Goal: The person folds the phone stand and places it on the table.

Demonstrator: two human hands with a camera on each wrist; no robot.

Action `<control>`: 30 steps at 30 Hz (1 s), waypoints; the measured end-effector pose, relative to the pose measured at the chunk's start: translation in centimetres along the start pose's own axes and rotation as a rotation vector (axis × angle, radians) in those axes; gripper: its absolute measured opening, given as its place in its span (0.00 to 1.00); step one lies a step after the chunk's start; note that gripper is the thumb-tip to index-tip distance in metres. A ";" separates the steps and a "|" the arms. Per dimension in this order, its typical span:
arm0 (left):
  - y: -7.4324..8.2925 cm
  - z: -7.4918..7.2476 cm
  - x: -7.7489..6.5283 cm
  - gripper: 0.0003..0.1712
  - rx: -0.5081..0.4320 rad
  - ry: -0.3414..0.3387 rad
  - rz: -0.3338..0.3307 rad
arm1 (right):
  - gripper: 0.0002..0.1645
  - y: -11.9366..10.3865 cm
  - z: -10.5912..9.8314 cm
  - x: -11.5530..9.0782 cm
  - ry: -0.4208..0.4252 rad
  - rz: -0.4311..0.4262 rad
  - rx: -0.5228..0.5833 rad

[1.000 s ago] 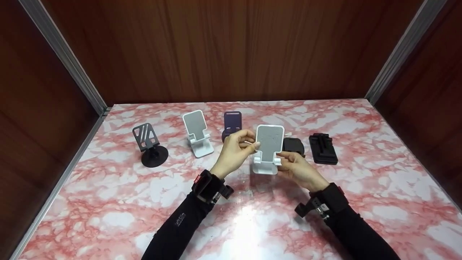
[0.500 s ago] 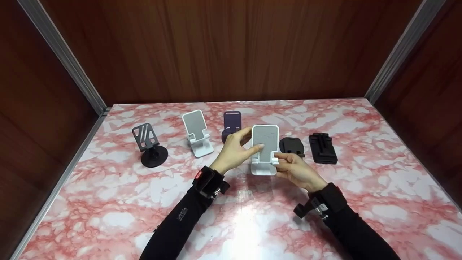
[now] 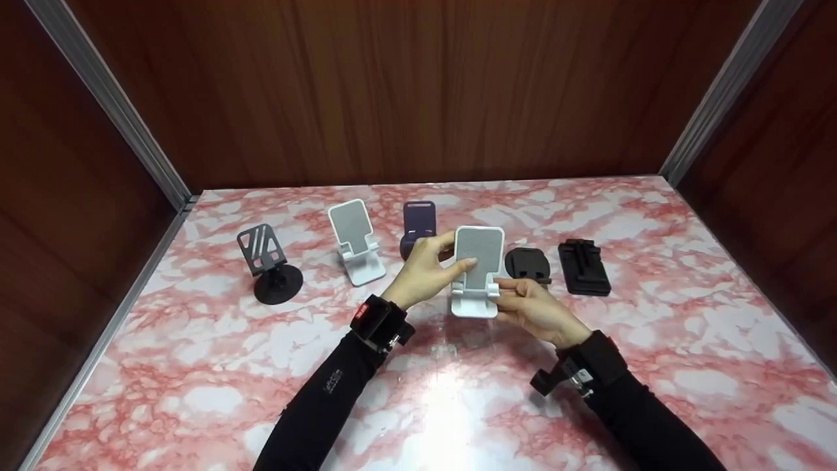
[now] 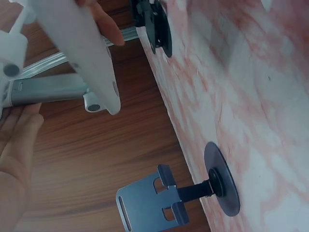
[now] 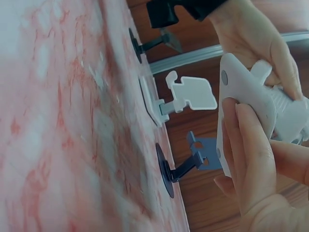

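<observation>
Both hands hold a white phone stand point(image 3: 487, 245) with a grey pad, raised over the middle of the table. My left hand point(image 3: 422, 268) grips the stand's upper plate from the left, thumb lying across the pad and the other fingers behind. On the other side, my right hand point(image 3: 536, 311) grips the lower part and base. The right wrist view shows the fingers against the underside of the white base point(image 5: 246, 87), which has small round grey feet. In the left wrist view the base point(image 4: 82, 53) is seen from the side, with a metallic arm point(image 4: 50, 89).
A dark grey stand point(image 3: 261, 248) on a round base and a second white phone stand point(image 3: 351, 226) stand at left. A purple stand point(image 3: 419, 219) is behind my left hand. To the right lie a round black stand point(image 3: 523, 261) and a folded black stand point(image 3: 584, 267).
The held phone stand has shifted slightly left with the hands. My left thumb has moved from the plate's left edge onto the grey pad. The other stands stay put.
</observation>
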State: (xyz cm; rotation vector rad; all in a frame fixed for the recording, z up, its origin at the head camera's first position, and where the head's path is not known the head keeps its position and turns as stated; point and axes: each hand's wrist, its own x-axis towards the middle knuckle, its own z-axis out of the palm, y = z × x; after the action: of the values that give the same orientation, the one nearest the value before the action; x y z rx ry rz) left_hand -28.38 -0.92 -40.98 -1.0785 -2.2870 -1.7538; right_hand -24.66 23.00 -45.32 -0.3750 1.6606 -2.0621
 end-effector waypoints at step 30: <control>-0.5 0.6 0.9 0.14 0.149 0.128 0.157 | 0.36 -1.0 0.5 -0.5 0.074 0.031 -0.013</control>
State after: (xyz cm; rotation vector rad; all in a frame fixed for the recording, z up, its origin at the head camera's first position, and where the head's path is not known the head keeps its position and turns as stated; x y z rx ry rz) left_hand -29.10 -0.05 -41.18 -1.0545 -2.1541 -1.5214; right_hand -24.18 23.00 -44.20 -0.2791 1.7121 -2.0667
